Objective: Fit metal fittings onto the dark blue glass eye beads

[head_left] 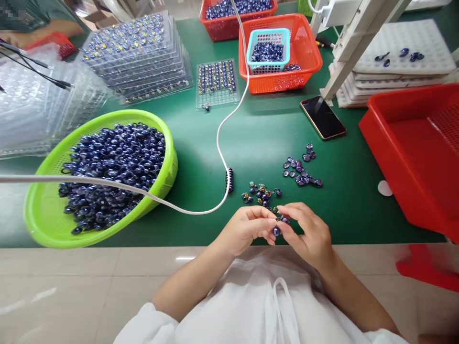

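Note:
My left hand [251, 228] and my right hand [309, 233] meet at the table's near edge, fingertips pinched around small shiny dark-blue parts [276, 231]. A round one hangs just below the fingers; exactly how the pieces join is hidden by them. Right beyond my fingertips lies a loose cluster of dark-blue parts with gold-coloured bits [263, 193]. Farther right is a scatter of dark-blue cap-like pieces [299, 167]. A short row of dark parts [230, 180] stands left of the cluster, with the white cable passing over it.
A green basket [172, 167] heaped with dark-blue parts stands left. Behind are stacked clear trays [175, 62], one single tray [215, 99] and an orange basket [308, 52]. A phone [323, 117], red bin [394, 157] and white foam sheets [380, 43] are right. A white cable [219, 138] crosses the table.

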The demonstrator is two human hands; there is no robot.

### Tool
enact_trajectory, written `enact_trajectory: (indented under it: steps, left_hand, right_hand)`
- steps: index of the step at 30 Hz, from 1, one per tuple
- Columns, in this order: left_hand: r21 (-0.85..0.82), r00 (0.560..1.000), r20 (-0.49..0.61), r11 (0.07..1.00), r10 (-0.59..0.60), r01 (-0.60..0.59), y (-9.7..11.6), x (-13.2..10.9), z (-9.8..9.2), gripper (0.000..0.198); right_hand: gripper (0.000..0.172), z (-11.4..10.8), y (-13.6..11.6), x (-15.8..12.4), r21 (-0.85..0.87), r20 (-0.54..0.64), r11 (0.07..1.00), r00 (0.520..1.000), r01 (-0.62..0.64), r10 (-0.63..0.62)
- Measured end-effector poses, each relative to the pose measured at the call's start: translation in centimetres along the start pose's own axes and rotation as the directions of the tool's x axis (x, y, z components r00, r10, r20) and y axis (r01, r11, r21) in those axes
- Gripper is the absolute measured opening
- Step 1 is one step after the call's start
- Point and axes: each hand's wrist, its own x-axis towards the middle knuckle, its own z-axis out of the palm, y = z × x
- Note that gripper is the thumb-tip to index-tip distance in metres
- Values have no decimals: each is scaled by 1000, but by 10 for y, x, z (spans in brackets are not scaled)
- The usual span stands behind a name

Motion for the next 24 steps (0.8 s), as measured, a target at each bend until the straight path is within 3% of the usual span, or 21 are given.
enact_trajectory:
  steps: [2,5,9,12,16,24]
  left_hand:
    - [-37,998,33,997,-61,62,0,1,-1,27]
    - [11,999,24,999,-31,30,-2,0,-1,28]
    - [229,976,-10,951,217,-210,-3,-7,2,42]
    - [474,932,85,808,353,-350,-3,-11,5,65]
    - [615,911,215,676,351,-406,-4,-11,8,51]
    - [663,909,192,634,370,-399,-1,-14,8,37]
  right_hand:
    - [24,-2,1,0,-3,49,999,998,44,-44]
    - [18,-5,3,1,-53,76,993,992,105,-101]
    - [12,-7,5,1,-109,104,984,986,142,-130]
    - [10,-6,3,1,-106,142,981,979,164,-148]
    - [14,-4,0,0,-94,143,975,972,202,-187]
    - [8,2,-2,-3,-58,105,973,971,222,-215]
